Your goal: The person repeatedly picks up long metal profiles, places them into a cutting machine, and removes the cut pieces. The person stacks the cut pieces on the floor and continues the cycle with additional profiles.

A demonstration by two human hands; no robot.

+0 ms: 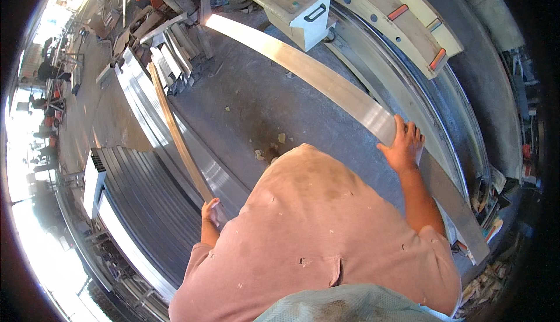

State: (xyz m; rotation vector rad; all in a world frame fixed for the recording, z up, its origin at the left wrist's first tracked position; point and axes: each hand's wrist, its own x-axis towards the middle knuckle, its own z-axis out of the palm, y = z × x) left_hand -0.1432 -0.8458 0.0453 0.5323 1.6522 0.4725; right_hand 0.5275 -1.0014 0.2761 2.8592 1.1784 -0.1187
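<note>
My right hand (406,147) grips the edge of a long, flat metal strip (303,68), thumb on one side and fingers over the other. The strip runs from the machine's far left down past my right arm. Lower on the left, my left hand (211,211) is closed at the near end of a narrow brown strip (172,123); its fingers are partly hidden. That brown strip lies along wide, shiny metal sheets (140,97) on my left.
A stack of dark metal profiles (146,191) stands at the left. On the right is a long machine bed (402,21) with a white control box (297,7). Scrap metal pieces (172,53) lie in a heap at the far left. Small debris (282,138) dots the floor.
</note>
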